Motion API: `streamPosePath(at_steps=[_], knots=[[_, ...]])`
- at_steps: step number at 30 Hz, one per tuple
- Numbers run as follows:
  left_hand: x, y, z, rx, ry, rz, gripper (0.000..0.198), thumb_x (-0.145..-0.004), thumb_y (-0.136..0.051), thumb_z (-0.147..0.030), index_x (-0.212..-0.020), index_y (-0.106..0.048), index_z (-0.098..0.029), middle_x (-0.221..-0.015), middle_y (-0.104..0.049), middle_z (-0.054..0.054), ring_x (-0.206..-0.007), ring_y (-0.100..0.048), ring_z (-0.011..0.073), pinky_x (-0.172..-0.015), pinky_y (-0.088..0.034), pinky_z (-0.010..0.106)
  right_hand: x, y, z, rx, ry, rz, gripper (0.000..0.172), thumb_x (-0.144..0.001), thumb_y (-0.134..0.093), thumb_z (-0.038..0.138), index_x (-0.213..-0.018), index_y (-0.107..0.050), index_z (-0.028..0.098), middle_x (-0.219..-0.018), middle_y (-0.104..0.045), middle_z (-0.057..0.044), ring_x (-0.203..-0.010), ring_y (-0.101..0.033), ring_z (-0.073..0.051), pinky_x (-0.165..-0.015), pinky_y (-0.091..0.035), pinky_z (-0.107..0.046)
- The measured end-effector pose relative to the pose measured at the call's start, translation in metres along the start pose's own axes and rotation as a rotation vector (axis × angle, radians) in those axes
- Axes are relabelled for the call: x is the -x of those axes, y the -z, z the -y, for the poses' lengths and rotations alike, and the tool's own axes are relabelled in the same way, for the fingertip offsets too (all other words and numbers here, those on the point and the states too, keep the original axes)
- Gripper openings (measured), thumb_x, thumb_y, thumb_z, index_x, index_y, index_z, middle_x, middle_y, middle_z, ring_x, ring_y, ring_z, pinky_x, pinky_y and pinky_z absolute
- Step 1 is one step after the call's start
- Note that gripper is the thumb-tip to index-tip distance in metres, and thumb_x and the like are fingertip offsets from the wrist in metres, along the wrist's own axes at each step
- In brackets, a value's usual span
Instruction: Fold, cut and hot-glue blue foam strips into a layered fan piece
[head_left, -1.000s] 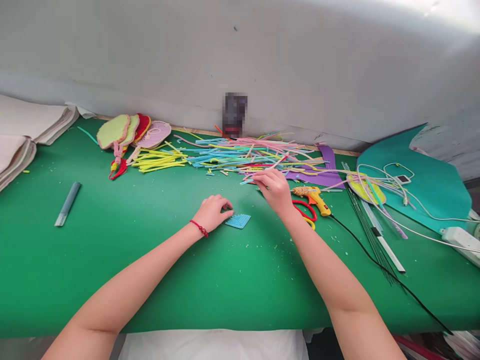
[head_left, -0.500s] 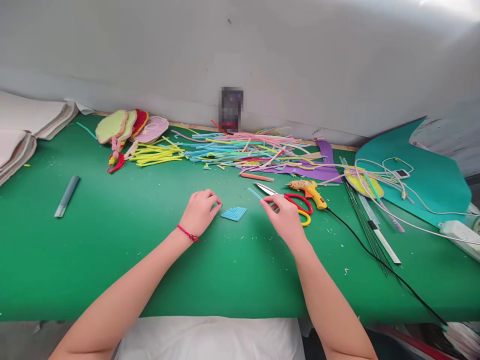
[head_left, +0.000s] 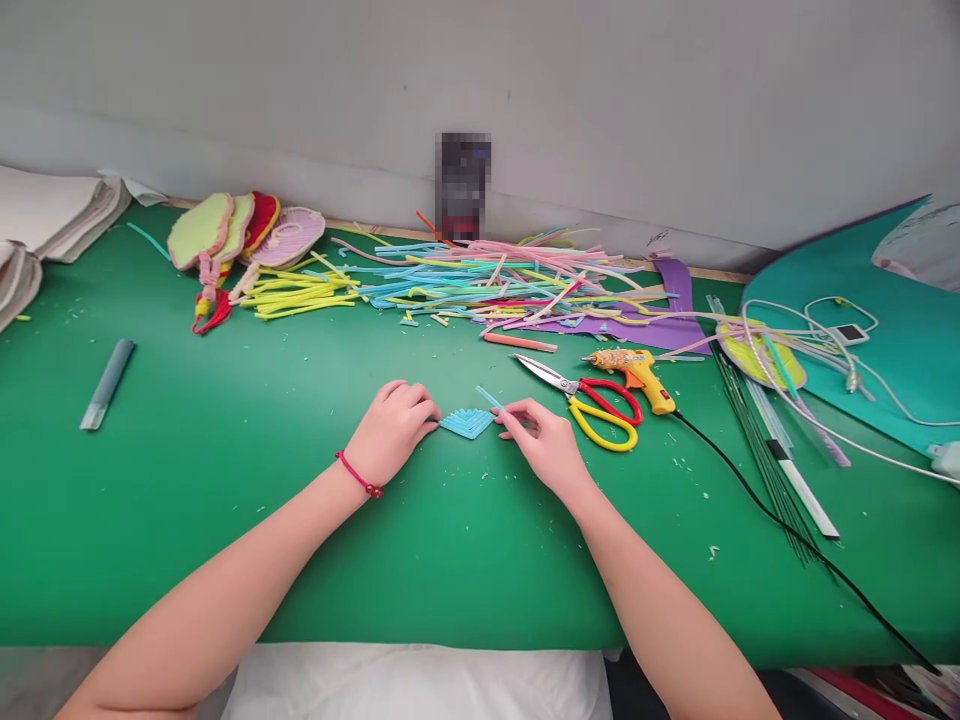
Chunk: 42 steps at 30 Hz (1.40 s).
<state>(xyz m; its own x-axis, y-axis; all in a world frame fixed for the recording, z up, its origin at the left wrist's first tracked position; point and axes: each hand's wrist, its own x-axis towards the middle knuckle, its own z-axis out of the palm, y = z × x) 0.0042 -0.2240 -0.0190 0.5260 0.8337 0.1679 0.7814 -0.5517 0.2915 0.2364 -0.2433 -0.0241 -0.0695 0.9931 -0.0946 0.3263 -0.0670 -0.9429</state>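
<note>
A small blue diamond-shaped piece (head_left: 468,424), made of short blue pipe cleaners laid in nested V rows, lies flat on the green table. My left hand (head_left: 397,428) has its fingers curled together, thumb and fingertips at the piece's left corner. Between the thumb and fingers of my right hand (head_left: 541,440) is a short blue pipe cleaner (head_left: 489,397), slanting up and left just above the piece's right side. Right of that hand lie scissors (head_left: 581,392) with one red and one yellow handle, blades parted. A yellow glue gun (head_left: 637,375) rests beyond them.
Loose coloured pipe cleaners (head_left: 465,290) spread along the back over purple sheet (head_left: 686,285). Fan-shaped pieces (head_left: 202,232) sit back left, a grey-blue tube (head_left: 109,385) at left. A black cord (head_left: 742,500), thin wires (head_left: 750,440) and a teal sheet (head_left: 892,330) occupy the right.
My right hand has moved left with the blue pipe cleaner, up to the blue piece. My left fingertips have come to its left corner. The whole scissors now show, and the view has shifted slightly.
</note>
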Motion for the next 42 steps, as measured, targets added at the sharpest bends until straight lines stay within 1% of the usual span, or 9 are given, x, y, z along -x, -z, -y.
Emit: streamPosePath(at_steps=[13,16,18,21,24,28,32,37,42], knots=[[-0.002,0.001,0.002,-0.047,0.010,-0.076,0.026,-0.091,-0.041,-0.014,-0.080,-0.064,-0.021,-0.088,-0.061,0.005,-0.082,-0.056,0.0200,-0.100,-0.038,0.043,-0.001,0.000,0.000,0.070,0.054,0.039,0.029,-0.085,-0.056,0.049,-0.087,-0.063,0.021,-0.096,-0.070,-0.007,-0.080,-0.068,-0.020,-0.075,-0.057,-0.037],[-0.002,0.002,0.003,-0.046,0.028,-0.073,0.024,-0.090,-0.042,-0.013,-0.082,-0.064,-0.021,-0.090,-0.061,0.006,-0.084,-0.057,0.0206,-0.098,-0.040,0.043,0.000,0.001,0.003,0.177,0.182,-0.050,0.027,-0.087,-0.054,0.047,-0.084,-0.063,0.021,-0.098,-0.067,-0.007,-0.077,-0.064,-0.018,-0.069,-0.055,-0.034],[-0.002,0.007,0.001,-0.025,0.079,-0.087,0.021,-0.091,-0.043,-0.017,-0.088,-0.064,-0.020,-0.092,-0.062,0.007,-0.086,-0.058,0.0220,-0.091,-0.043,0.041,0.003,0.001,0.007,0.284,0.283,-0.144,0.026,-0.090,-0.051,0.044,-0.082,-0.063,0.022,-0.090,-0.065,-0.006,-0.074,-0.061,-0.017,-0.065,-0.052,-0.031],[-0.002,0.016,-0.007,0.122,0.197,-0.109,0.024,-0.094,-0.043,-0.029,-0.104,-0.062,-0.019,-0.097,-0.064,0.008,-0.090,-0.059,0.0228,-0.084,-0.046,0.038,0.010,-0.003,0.013,0.413,0.367,-0.174,0.025,-0.093,-0.048,0.040,-0.084,-0.065,0.024,-0.082,-0.063,-0.004,-0.066,-0.057,-0.015,-0.059,-0.046,-0.029],[0.000,0.022,-0.016,0.458,0.288,-0.024,0.030,-0.093,-0.043,-0.035,-0.115,-0.058,-0.021,-0.095,-0.068,0.004,-0.087,-0.063,0.0192,-0.079,-0.048,0.031,0.019,-0.012,0.017,0.477,0.403,-0.107,0.024,-0.094,-0.047,0.036,-0.087,-0.067,0.025,-0.084,-0.064,-0.004,-0.063,-0.058,-0.014,-0.058,-0.044,-0.027],[0.001,0.022,-0.021,0.758,0.333,0.141,0.021,-0.086,-0.049,-0.036,-0.092,-0.064,-0.022,-0.076,-0.070,-0.002,-0.071,-0.064,0.0156,-0.070,-0.050,0.026,0.025,-0.021,0.018,0.501,0.431,-0.046,0.025,-0.095,-0.045,0.035,-0.090,-0.068,0.027,-0.084,-0.065,-0.003,-0.065,-0.059,-0.013,-0.060,-0.044,-0.026],[0.000,0.022,-0.014,0.805,0.377,0.109,0.021,-0.084,-0.051,-0.037,-0.083,-0.064,-0.021,-0.073,-0.069,-0.001,-0.070,-0.064,0.0152,-0.069,-0.050,0.026,0.024,-0.017,0.020,0.437,0.411,-0.015,0.025,-0.095,-0.046,0.037,-0.093,-0.068,0.027,-0.084,-0.064,-0.003,-0.065,-0.058,-0.013,-0.060,-0.044,-0.026],[-0.001,0.027,-0.008,0.682,0.311,0.046,0.019,-0.083,-0.054,-0.035,-0.082,-0.067,-0.021,-0.080,-0.069,-0.001,-0.073,-0.062,0.0148,-0.069,-0.048,0.025,0.019,-0.003,0.021,0.321,0.387,0.017,0.023,-0.093,-0.050,0.037,-0.088,-0.068,0.024,-0.081,-0.062,-0.003,-0.061,-0.053,-0.013,-0.055,-0.042,-0.027],[0.002,0.022,-0.007,0.507,0.099,0.037,0.020,-0.090,-0.050,-0.032,-0.090,-0.067,-0.021,-0.087,-0.071,0.000,-0.076,-0.063,0.0141,-0.070,-0.048,0.025,0.017,0.000,0.018,0.326,0.418,0.034,0.019,-0.092,-0.052,0.034,-0.087,-0.066,0.023,-0.083,-0.062,-0.003,-0.060,-0.051,-0.012,-0.055,-0.041,-0.027]])
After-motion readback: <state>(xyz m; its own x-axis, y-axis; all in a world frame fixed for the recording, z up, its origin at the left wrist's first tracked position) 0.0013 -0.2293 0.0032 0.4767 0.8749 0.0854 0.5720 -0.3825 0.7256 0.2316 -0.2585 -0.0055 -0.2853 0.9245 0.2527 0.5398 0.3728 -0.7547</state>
